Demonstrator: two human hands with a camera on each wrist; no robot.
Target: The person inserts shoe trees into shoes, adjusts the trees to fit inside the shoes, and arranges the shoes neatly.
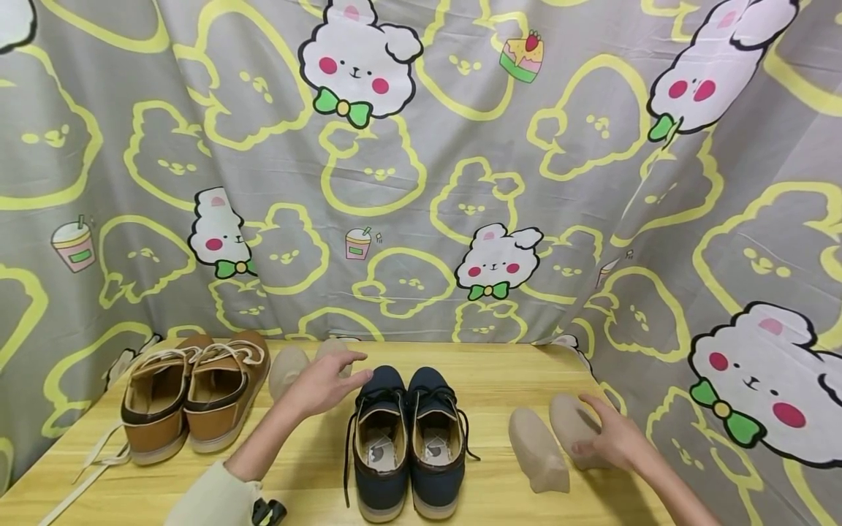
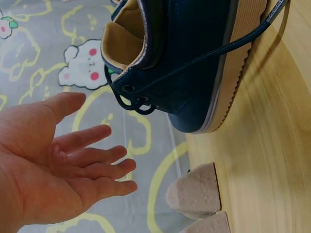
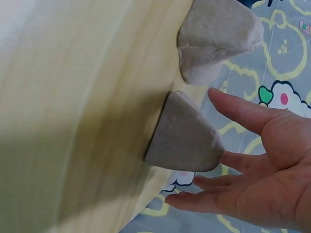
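Note:
A pair of navy lace-up shoes stands side by side in the middle, the left shoe (image 1: 382,486) and the right shoe (image 1: 439,478), heels toward me and laces tied. My left hand (image 1: 325,383) hovers left of the shoe toes, fingers spread and palm empty, as the left wrist view also shows. On the right lie two beige moulded shoe inserts. My right hand (image 3: 262,170) reaches round the outer insert (image 3: 184,133), thumb and fingers loosely apart on either side of it, fingertips right at its surface. The inner insert (image 1: 537,449) lies just left of it.
Brown shoes (image 1: 220,420) with loose white laces stand at the left of the wooden table (image 1: 500,365). Two more beige inserts (image 1: 285,371) lie beside them, partly behind my left hand. A grey curtain (image 1: 395,168) with cartoon prints hangs behind and along both sides.

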